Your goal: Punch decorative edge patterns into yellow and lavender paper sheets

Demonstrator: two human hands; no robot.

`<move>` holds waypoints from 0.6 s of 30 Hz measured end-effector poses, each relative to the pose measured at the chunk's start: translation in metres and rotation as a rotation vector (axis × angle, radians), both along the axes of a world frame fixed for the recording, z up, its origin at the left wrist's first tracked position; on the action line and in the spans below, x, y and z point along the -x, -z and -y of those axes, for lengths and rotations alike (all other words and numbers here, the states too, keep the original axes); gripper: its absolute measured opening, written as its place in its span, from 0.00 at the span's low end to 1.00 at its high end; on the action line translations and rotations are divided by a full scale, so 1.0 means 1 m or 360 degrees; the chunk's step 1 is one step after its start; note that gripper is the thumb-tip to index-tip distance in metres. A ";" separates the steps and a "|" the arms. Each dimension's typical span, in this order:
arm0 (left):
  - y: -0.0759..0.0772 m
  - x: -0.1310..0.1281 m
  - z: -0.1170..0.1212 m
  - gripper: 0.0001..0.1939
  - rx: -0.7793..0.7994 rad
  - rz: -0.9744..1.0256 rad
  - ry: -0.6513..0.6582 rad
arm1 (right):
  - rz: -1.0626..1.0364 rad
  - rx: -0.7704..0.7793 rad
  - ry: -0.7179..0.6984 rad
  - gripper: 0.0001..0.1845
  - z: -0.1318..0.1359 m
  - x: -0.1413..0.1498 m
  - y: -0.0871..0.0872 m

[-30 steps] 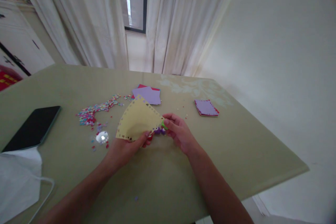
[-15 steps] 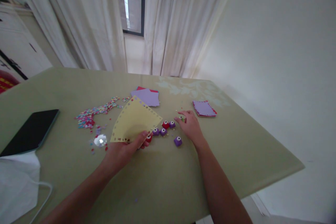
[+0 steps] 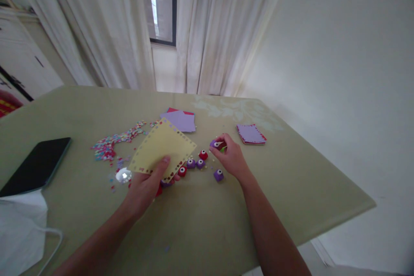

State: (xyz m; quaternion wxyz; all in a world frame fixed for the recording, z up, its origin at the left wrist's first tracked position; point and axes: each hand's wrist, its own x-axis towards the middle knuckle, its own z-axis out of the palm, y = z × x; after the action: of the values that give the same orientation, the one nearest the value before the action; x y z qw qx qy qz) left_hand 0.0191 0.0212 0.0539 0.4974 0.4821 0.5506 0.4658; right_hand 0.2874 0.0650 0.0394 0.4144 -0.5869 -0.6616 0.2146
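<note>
Head view: yellow sheet (image 3: 161, 146) at clock centre, tilted above table (image 3: 200, 228), left hand's (image 3: 145, 189) thumb pressed on top, fingers beneath. Right hand (image 3: 234, 157) at 3 o'clock, fingertips pinching purple punch (image 3: 214, 143); green punch (image 3: 223, 149) partly hidden by fingers. Red punch (image 3: 182, 171) near 4 o'clock. Progress, judged: yellow sheet's border looks punched along all sides, middle uncut; punched stack (image 3: 250, 134) farther out at 3 o'clock; purple sheets (image 3: 181, 121) at 1 o'clock show no holes. Confetti (image 3: 110, 144) scattered at 9 o'clock.
</note>
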 end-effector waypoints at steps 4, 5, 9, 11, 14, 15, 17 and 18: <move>-0.005 -0.002 0.001 0.14 -0.0011 -0.0009 0.0017 | -0.0989 0.0310 -0.0313 0.23 0.013 0.025 -0.009; -0.006 -0.002 0.002 0.14 -0.0014 -0.0004 0.0015 | -0.1124 0.0387 -0.0363 0.25 0.016 0.032 -0.011; -0.009 -0.003 0.001 0.15 -0.0043 -0.0026 0.0024 | -0.1406 0.0592 -0.0433 0.24 0.023 0.050 -0.010; -0.009 -0.002 0.001 0.16 -0.0076 -0.0071 0.0027 | -0.1487 0.0657 -0.0432 0.22 0.023 0.055 -0.007; -0.006 -0.002 0.000 0.18 -0.0140 -0.0149 0.0017 | -0.1531 0.0676 -0.0422 0.22 0.022 0.059 -0.003; -0.005 -0.002 0.000 0.18 -0.0163 -0.0176 0.0019 | -0.1534 0.0665 -0.0423 0.22 0.022 0.060 -0.002; -0.004 -0.003 0.000 0.18 -0.0233 -0.0230 0.0007 | -0.1544 0.0646 -0.0430 0.22 0.022 0.061 -0.001; -0.003 -0.003 -0.001 0.18 -0.0273 -0.0260 -0.0011 | -0.1549 0.0635 -0.0433 0.22 0.023 0.062 -0.001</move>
State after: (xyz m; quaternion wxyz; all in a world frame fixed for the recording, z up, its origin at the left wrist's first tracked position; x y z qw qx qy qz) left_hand 0.0219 0.0219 0.0566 0.4062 0.5574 0.5490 0.4721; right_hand 0.2255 0.0424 0.0406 0.5221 -0.3961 -0.4096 0.6346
